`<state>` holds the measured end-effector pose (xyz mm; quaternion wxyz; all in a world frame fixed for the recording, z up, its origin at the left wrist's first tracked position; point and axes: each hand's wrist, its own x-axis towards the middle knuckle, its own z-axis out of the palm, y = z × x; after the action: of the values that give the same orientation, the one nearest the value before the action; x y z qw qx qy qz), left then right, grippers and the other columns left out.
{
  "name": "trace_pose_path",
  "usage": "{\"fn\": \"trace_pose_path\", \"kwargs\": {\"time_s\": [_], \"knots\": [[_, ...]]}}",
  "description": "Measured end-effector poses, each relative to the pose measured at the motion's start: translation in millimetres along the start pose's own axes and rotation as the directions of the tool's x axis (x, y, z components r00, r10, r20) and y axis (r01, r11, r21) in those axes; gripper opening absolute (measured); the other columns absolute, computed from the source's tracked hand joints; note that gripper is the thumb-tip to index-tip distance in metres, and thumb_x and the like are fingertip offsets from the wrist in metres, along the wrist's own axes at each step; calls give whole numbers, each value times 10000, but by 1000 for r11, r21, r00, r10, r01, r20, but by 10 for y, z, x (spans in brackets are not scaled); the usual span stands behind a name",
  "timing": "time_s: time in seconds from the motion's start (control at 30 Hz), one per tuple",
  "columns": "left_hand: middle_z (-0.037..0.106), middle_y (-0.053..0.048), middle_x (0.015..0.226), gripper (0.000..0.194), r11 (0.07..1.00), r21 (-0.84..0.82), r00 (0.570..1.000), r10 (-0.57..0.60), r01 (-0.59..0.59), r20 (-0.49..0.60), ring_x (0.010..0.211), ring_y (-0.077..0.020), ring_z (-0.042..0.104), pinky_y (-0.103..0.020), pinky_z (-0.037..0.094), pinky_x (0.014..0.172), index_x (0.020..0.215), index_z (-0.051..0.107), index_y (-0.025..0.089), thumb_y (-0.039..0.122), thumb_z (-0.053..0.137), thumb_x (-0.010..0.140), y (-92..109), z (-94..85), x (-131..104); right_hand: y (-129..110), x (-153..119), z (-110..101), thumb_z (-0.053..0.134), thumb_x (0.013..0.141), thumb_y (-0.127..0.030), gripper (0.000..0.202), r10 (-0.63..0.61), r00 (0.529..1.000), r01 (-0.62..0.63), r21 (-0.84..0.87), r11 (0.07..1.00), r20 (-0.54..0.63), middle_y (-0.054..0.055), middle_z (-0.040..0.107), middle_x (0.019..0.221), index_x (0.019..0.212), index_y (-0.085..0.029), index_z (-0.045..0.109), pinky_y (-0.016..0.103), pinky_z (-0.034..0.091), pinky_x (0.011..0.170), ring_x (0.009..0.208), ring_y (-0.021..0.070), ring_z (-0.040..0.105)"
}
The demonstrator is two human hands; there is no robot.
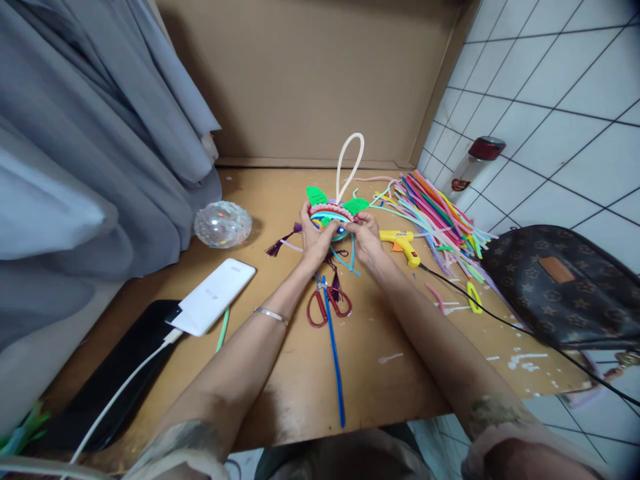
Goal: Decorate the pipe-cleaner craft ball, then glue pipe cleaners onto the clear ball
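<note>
A colourful craft piece (331, 212) with green leaf-like ears and a cream loop (351, 160) on top is held between both hands near the middle of the table. My left hand (316, 237) grips its left side, thumb on the front. On the right side, my right hand (366, 237) pinches its lower edge. Light blue strips hang beneath it, and purple tassels (284, 241) lie at its left and below. Red-handled scissors (329, 307) rest just below the hands, with a dark blue stick (334, 360) across them.
A yellow glue gun (403, 245) with a black cable lies right, before a pile of coloured pipe cleaners (435, 213). Farther right are a bag (560, 287) and bottle (475, 167). Left are a clear ball (223, 224), white power bank (215, 297) and black object (125, 380).
</note>
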<state>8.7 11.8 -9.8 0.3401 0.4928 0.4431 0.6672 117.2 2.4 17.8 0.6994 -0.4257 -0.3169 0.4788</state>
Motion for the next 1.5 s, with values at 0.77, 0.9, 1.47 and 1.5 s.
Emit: {"fn": "trace_pose_path", "kwargs": {"time_s": [0.77,0.9,1.47,1.5], "knots": [[499,-112,1502,916,999,50,1000,3,-3,-7,1398,-282,505,-387,373,1208,1474,403,240,262,838,668,-10,28,20,-36,31,-87,742,590,-160,445,-82,996,89,-179,980,42,-69,553,800,877,-256,415,296,516,792,795,143,589],[528,-121,1475,903,996,73,999,-49,50,-13,1364,-287,538,-398,392,1195,1481,400,228,268,831,688,68,5,10,-367,-80,-393,651,762,-258,283,-325,943,268,-729,629,66,93,638,1119,1000,-211,506,397,467,1015,1100,233,602],[577,-122,1408,858,991,52,993,-121,121,-4,1288,-270,587,-403,427,1153,1462,420,226,326,816,707,63,-53,67,-700,-209,-981,650,803,-474,532,-154,975,-188,-965,-185,-160,241,756,1080,1168,-91,705,404,544,782,1032,378,734],[579,-120,1405,862,991,47,992,-127,127,-7,1280,-268,591,-399,434,1146,1459,424,228,324,821,701,59,-57,74,-713,-216,-984,646,804,-468,531,-194,968,-188,-969,-159,-157,236,760,1066,1178,-95,700,405,540,773,1015,378,735]]}}
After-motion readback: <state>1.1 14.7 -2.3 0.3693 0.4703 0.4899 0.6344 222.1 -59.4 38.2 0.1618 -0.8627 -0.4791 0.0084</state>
